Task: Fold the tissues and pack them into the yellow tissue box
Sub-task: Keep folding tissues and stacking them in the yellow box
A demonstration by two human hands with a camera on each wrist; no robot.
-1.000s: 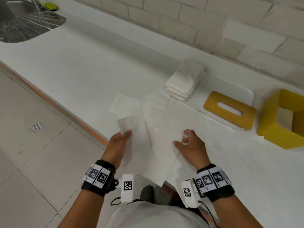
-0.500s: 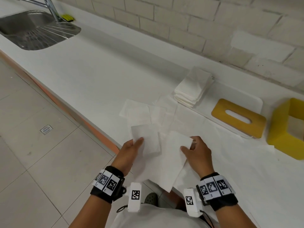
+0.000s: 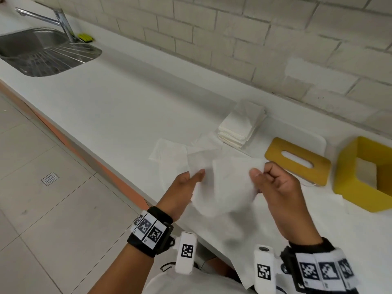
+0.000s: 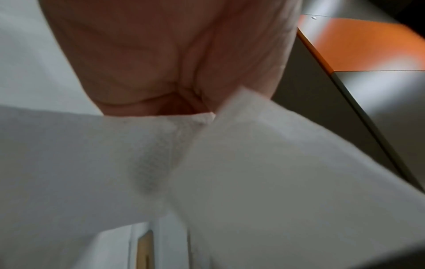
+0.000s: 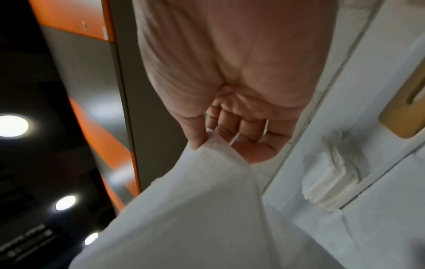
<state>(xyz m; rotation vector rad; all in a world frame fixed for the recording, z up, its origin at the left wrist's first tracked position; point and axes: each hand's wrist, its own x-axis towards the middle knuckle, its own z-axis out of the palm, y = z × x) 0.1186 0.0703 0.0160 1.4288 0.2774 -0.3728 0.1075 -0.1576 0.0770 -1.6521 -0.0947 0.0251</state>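
Tissue [image 3: 229,183] — pinched between both hands

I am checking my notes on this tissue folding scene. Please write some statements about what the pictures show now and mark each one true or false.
1. Both the left hand and the right hand hold one tissue above the counter. True.
2. The yellow lid is closed on the yellow tissue box. False: it lies flat beside the box, which is open.
3. A stack of folded tissues lies behind the lid's left end. True.
4. The sink is right of the box. False: it is far left.
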